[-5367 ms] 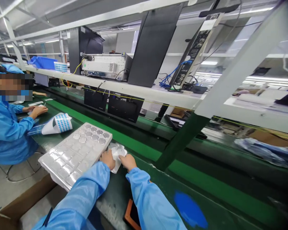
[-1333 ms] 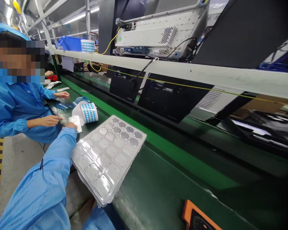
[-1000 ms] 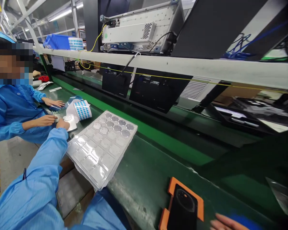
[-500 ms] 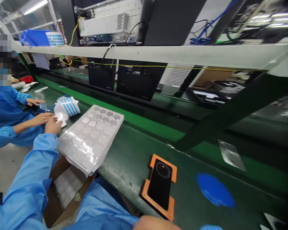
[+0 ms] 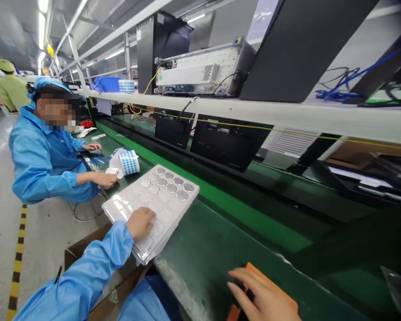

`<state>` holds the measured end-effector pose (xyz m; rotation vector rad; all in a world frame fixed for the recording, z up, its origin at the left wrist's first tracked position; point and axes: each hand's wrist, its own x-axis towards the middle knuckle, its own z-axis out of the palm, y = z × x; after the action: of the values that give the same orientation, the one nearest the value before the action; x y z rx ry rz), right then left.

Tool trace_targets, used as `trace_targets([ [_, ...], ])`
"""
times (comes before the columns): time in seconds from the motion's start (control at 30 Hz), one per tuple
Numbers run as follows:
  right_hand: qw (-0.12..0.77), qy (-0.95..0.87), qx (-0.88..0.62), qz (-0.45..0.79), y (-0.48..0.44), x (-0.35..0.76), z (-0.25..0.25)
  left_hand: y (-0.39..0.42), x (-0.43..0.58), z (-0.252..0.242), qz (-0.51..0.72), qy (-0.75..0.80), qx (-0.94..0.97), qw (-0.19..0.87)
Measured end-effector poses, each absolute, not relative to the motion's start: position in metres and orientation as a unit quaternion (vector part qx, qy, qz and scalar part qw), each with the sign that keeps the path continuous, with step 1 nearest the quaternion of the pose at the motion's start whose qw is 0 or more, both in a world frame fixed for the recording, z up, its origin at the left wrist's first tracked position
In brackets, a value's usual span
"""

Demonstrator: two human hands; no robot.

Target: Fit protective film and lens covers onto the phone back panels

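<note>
My left hand (image 5: 141, 224) is over the near half of the clear plastic tray (image 5: 178, 217), its fingers curled together. Whatever they may hold is hidden. Several round silver-rimmed discs (image 5: 171, 188) sit in the tray's far pockets. At the bottom, my right hand (image 5: 262, 294) reaches over the orange fixture (image 5: 252, 269), thumb and fingers apart. It covers most of the fixture and the dark phone-like device in it.
A co-worker (image 5: 48, 156) in blue sits at the left, one hand by small white pieces (image 5: 112, 171). A roll of blue-dotted stickers (image 5: 129, 162) stands behind the tray. A white shelf beam (image 5: 247, 111) crosses above the green bench (image 5: 203, 236). An open cardboard box (image 5: 74, 249) is below.
My left hand has moved right, from the white piece at the co-worker's hand to over the tray. My right hand has come up over the orange fixture. The view has turned left.
</note>
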<state>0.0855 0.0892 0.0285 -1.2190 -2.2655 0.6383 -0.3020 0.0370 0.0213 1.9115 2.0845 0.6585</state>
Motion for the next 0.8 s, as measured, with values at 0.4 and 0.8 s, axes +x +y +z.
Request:
trace_targets([
  [0.4, 0.112, -0.923, -0.321, 0.182, 0.162, -0.126, 0.053, 0.031, -0.381, 0.027, 0.25, 0.839, 0.483, 0.008],
  [0.8, 0.03, -0.914, -0.373, 0.159, 0.242, -0.263, 0.046, 0.034, -0.36, -0.004, 0.214, 0.849, 0.482, 0.045],
])
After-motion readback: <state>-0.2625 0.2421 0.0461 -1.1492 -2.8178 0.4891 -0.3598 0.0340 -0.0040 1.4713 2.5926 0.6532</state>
